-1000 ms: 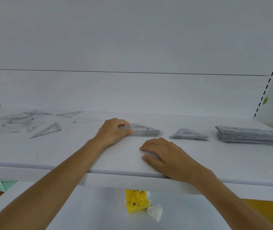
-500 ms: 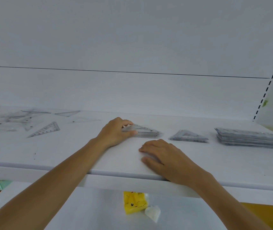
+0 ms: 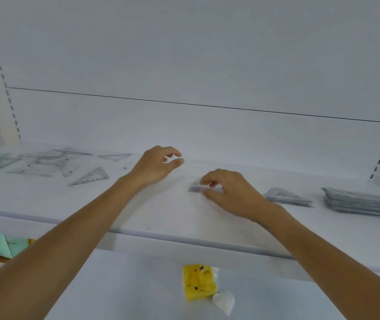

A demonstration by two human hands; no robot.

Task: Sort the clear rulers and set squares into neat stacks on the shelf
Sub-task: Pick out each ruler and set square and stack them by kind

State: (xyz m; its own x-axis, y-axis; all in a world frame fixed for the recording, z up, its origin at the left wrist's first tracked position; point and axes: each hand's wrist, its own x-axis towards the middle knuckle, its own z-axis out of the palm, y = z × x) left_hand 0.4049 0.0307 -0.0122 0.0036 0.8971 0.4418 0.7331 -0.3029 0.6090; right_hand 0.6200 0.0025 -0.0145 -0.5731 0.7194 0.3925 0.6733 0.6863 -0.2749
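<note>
A small stack of clear set squares [image 3: 197, 188] is being pinched by the right hand [image 3: 232, 195] at the middle of the white shelf [image 3: 161, 215], while the left hand [image 3: 156, 166] is being held empty, fingers loosely curled, near scattered set squares [image 3: 46, 161].

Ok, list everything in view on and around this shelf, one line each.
shelf: one, white, across the middle
scattered rulers and set squares: number unclear, clear, far left of the shelf
lone set square: one, clear, right of the scatter
held stack: one, clear, mid-shelf
small stack: one, clear, right of the held stack
tall stack: one, clear, far right
yellow packet: one, yellow, lower level
white piece: one, white, beside the packet
left hand: one, over the shelf, loosely curled, holds nothing
right hand: one, grips the held stack
</note>
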